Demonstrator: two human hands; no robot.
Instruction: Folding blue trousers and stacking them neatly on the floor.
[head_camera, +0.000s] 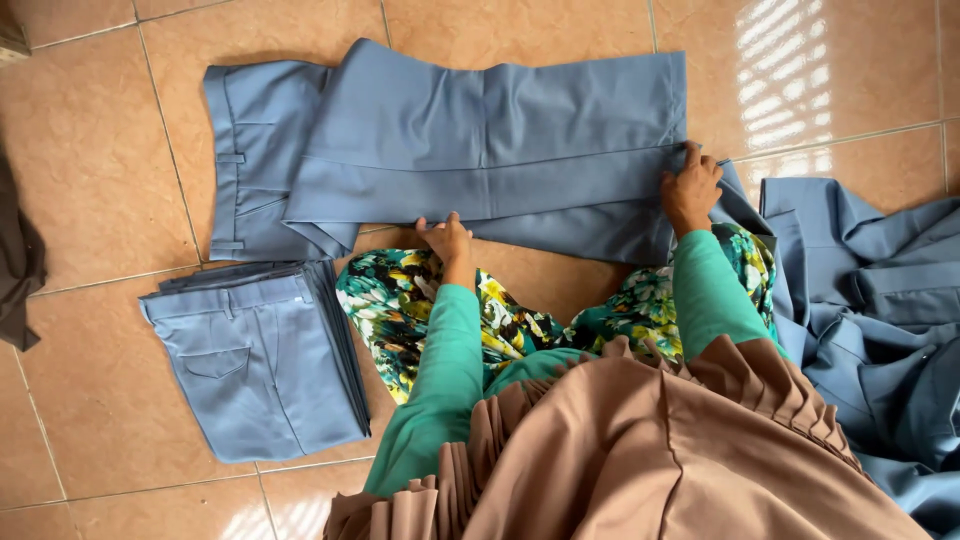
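Blue-grey trousers (480, 140) lie spread flat on the tiled floor (90, 160), directly ahead of the seated person, with the legs folded over once toward the waistband at the left side of the view.

Left hand (446, 238): rests on the near edge of the trousers, roughly at mid-length. The fingers are extended and press flat on the cloth; no grip is visible.

Right hand (689, 190): sits at the right-hand fold of the trousers, where the cloth doubles back. The fingers appear curled over the folded edge, though the hold itself cannot be confirmed because the fingertips are partly hidden by fabric.

The trousers span the full gap between both hands and extend beyond the left hand.

A stack of folded trousers (262, 358) lies near the left arm, apart from the spread pair. A loose heap of blue-grey garments (880, 300) lies just beside the right arm.
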